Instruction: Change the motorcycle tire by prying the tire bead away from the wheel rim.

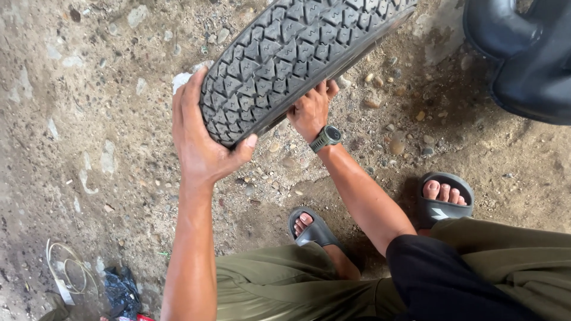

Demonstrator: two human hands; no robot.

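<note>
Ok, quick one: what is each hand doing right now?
Left hand: closed around the tread edge of the tyre, thumb on its side.
Right hand: gripping the tyre's other side from underneath, fingers curled onto it.

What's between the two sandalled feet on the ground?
In the head view, the right forearm crosses the gap between the left sandal and the right sandal; below it, only bare dirt ground with pebbles.

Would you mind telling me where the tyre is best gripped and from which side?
Grip the tyre at its near end, one hand per sidewall, as the left hand and right hand do now. The narrow, knobbly tread there probably lets fingers wrap over both edges.
</note>
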